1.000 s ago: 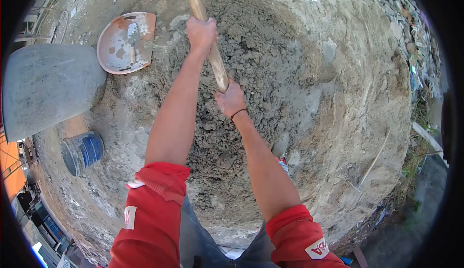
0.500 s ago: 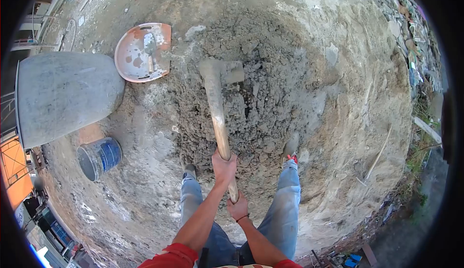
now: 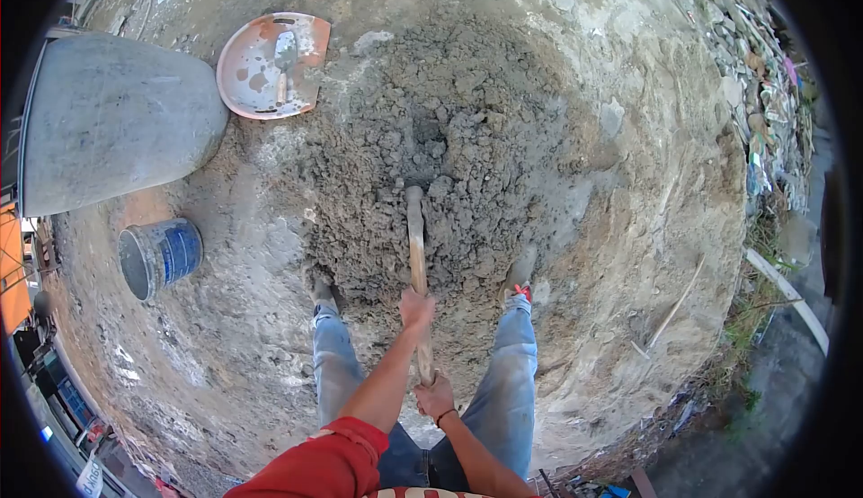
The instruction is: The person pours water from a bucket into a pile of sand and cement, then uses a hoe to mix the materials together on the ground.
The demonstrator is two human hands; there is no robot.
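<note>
I stand over a heap of grey wet mortar (image 3: 449,147) spread on the ground. Both hands grip the wooden handle of a hoe (image 3: 417,264). My left hand (image 3: 416,308) holds it higher up the shaft, and my right hand (image 3: 435,397), with a dark wristband, holds the end near my body. The hoe's blade is sunk into the mortar near the heap's middle and is mostly hidden. My feet in grey shoes stand at the heap's near edge, legs in blue jeans, sleeves red.
A rusty round pan (image 3: 270,65) with a trowel in it lies at the heap's far left. A large grey drum (image 3: 117,120) stands on the left, a blue bucket (image 3: 160,255) lies on its side below it. Rubble lines the right edge.
The hoe came down from overhead; a second ago its head was out of view above, then in the air over the heap, and now the blade is buried in the mortar.
</note>
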